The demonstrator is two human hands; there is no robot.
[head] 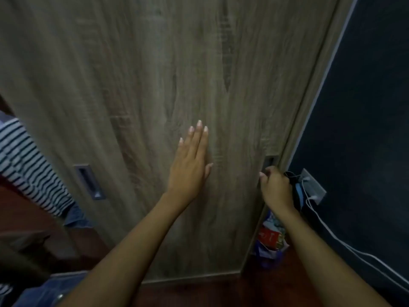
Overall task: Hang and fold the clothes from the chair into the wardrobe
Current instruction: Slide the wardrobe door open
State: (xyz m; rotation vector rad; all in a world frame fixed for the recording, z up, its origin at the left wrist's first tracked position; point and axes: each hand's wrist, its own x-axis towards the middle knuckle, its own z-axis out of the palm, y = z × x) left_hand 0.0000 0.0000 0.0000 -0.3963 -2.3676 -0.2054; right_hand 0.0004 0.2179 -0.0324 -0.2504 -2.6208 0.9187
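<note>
Facing 1 wood-grain wardrobe door (155,85), closed across the view, long axis vertical. Left hand (190,160): open, palm and straight fingers flat on the panel near mid-width. Right hand (274,187): fingers curled into the recessed handle (269,161) at the door's right edge, beside the dark wall (365,107). A 2nd recessed handle (88,181) sits well left of both hands. Clothes: 1 striped garment (24,160) and denim (77,216) at the left edge, nearer the left hand; their support is not visible. Judgement: door likely travels leftward from the right-edge grip, so the right hand leads.
</note>
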